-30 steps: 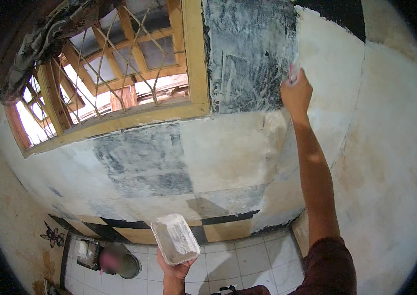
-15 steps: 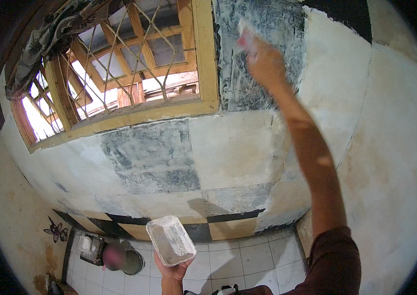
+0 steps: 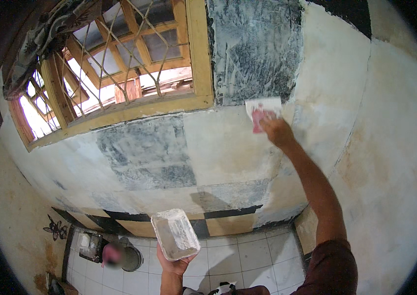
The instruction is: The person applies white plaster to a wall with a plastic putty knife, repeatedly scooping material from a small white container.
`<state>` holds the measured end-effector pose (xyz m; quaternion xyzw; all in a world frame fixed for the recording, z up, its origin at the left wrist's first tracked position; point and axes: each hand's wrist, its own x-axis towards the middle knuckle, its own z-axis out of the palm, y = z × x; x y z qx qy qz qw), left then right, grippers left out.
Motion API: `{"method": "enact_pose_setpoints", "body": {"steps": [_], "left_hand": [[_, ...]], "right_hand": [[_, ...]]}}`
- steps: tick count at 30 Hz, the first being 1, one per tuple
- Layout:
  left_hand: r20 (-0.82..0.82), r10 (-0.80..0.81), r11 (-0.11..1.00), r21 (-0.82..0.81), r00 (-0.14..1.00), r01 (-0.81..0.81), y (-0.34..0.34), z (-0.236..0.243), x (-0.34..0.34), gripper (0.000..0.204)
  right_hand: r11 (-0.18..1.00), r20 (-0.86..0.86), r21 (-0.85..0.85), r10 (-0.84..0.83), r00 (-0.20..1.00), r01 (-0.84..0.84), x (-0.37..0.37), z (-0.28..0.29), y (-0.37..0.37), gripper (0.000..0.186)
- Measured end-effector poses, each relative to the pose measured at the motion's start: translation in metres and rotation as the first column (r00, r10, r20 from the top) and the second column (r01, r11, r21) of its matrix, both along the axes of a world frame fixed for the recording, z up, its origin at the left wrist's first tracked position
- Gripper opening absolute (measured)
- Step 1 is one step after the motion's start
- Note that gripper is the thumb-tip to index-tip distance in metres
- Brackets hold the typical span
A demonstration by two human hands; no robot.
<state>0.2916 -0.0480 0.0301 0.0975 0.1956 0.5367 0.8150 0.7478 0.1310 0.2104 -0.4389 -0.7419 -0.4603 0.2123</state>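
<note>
Head: left grip (image 3: 174,264) cups tray (image 3: 185,230), right grip (image 3: 278,132) clasps scraper (image 3: 263,105) (clear wall (image 3: 230,140) around edges).

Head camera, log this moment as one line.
left hand: holding whitish tray | right hand: holding flat scraper | scraper: at lower edge of dark wall patch

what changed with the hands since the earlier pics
The right hand moved down, carrying the scraper from the dark wall patch to its lower edge. Nothing was newly grasped or let go. The left hand still holds the white tray low, below the wall work.
</note>
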Motion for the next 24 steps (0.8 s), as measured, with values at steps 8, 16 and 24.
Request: {"method": "enact_pose_setpoints", "body": {"steps": [8,16,24], "left_hand": [[0.028,0.02,1.0,-0.008,0.999,-0.02,-0.003,0.008,0.003,0.06],[0.046,0.029,0.999,0.026,0.999,-0.03,-0.003,0.008,0.003,0.063],[-0.013,0.069,0.998,0.01,0.998,-0.069,0.0,0.003,-0.007,0.068]], "right_hand": [[0.952,-0.756,0.23,0.044,0.653,0.203,-0.025,0.024,-0.014,0.033],[0.995,-0.758,-0.006,0.057,0.65,-0.095,-0.13,0.055,0.015,0.032],[0.819,-0.161,0.572,0.153,0.975,-0.035,-0.083,0.274,0.039,0.035]]}}
